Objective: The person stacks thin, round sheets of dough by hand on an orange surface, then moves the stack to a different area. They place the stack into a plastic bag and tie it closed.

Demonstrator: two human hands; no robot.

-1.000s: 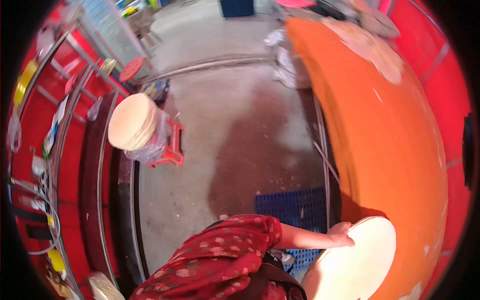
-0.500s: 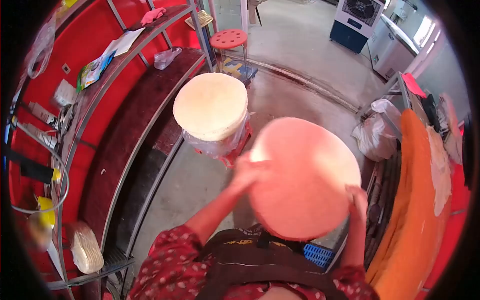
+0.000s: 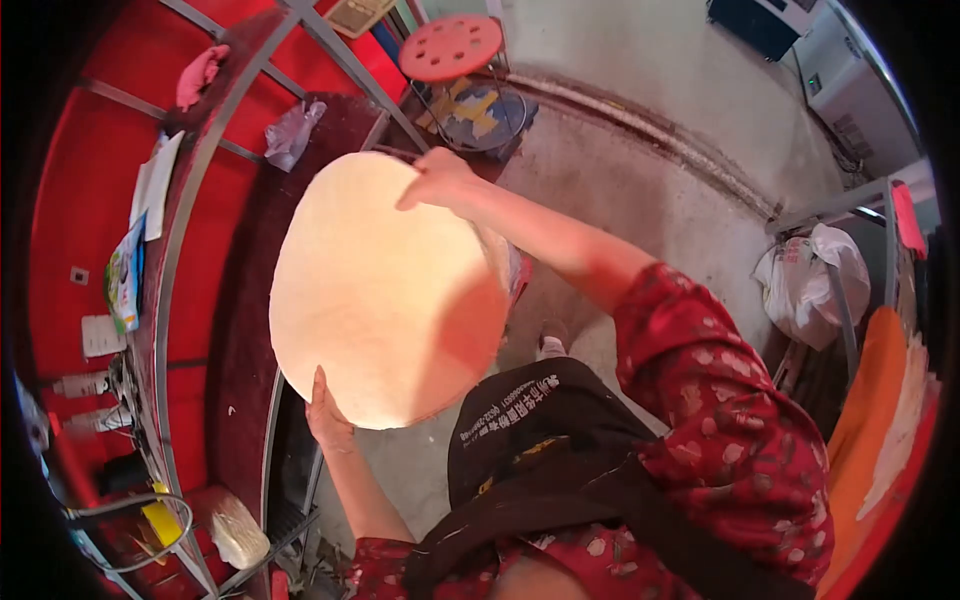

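Observation:
A large round pale sheet (image 3: pixel 380 290), flat and thin-edged, is held up between my two hands. My left hand (image 3: pixel 328 415) grips its lower left edge, with a finger showing on the top face. At the upper right edge, my right hand (image 3: pixel 440 182) is closed on the sheet, the arm stretched across from the right. A shadow falls on the lower right part of the sheet. Behind it, only a sliver of the pile and its plastic bag shows at the right edge.
A red stool (image 3: pixel 452 48) stands beyond the sheet. Curved shelving (image 3: pixel 185 250) runs along the left, holding a plastic bag (image 3: pixel 293 135) and packets. At right are a white bag (image 3: pixel 815 285), an orange cloth (image 3: pixel 865 410) and a metal frame.
The sheet has moved left, from over the floor at the right to in front of the pile. The view has turned, and my right arm now reaches across to the sheet's far edge.

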